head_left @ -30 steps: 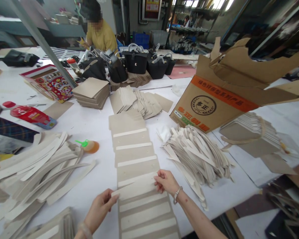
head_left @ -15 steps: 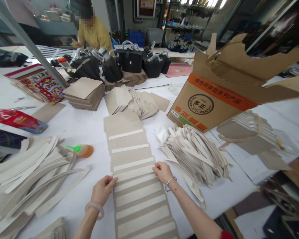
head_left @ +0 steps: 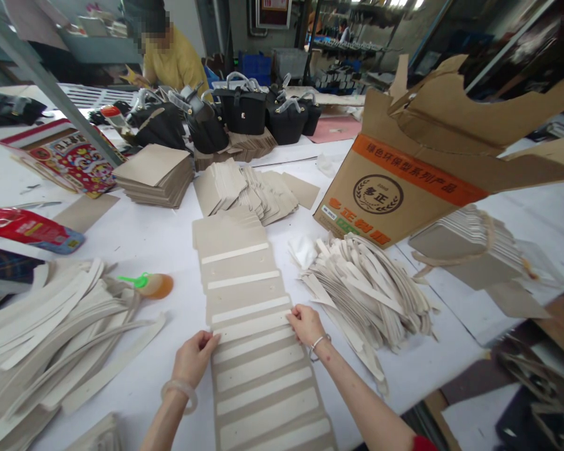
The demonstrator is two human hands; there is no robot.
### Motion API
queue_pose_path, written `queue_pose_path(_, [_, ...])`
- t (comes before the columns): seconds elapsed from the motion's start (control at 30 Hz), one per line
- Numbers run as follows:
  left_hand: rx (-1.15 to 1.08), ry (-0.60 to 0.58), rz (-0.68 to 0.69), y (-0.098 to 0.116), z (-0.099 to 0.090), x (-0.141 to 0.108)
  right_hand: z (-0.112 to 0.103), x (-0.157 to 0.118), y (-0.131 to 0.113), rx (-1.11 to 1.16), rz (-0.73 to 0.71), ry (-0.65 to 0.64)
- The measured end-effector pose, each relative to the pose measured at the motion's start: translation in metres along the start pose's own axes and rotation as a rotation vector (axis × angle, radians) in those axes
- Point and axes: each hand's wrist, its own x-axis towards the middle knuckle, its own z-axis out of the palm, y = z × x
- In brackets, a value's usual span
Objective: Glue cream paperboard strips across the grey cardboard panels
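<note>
Overlapping grey-beige boards [head_left: 235, 235] run in a column down the middle of the table, with pale strips lying across them. My left hand [head_left: 192, 357] pinches the left end of one pale strip [head_left: 254, 325] at the column's left edge. At the right edge my right hand [head_left: 306, 322] pinches the same strip's other end. The strip lies straight across a board. To the right is a heap of loose pale strips [head_left: 366, 291]; a second heap of longer strips [head_left: 70, 326] spreads out at the left. A small bottle of amber liquid [head_left: 157, 285] with a green nozzle lies beside the left heap.
A large open cardboard box [head_left: 380, 181] stands at the right. Stacked boards [head_left: 155, 175], black handbags [head_left: 244, 109] and a red patterned box [head_left: 75, 156] are farther back. A metal pole crosses the upper left. A person in yellow [head_left: 178, 59] sits beyond the table.
The camera view has shifted slightly. Both hands keep their places at the strip's two ends, and the strip lies as before.
</note>
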Motion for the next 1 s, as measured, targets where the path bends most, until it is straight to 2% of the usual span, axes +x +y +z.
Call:
queue_pose_path(0.33, [0.021, 0.024, -0.019, 0.0035, 0.0022, 0.0002, 0.0006, -0.0025, 0.0004, -0.024, -0.023, 0.029])
queue_pose_path(0.6, [0.051, 0.083, -0.035, 0.0014, 0.008, 0.0018, 0.0003, -0.0035, -0.002, -0.025, -0.037, -0.03])
queue_pose_path(1.0, [0.038, 0.107, -0.059, 0.0055, 0.0086, -0.0011, 0.0015, 0.0023, 0.0052, -0.072, -0.019, -0.064])
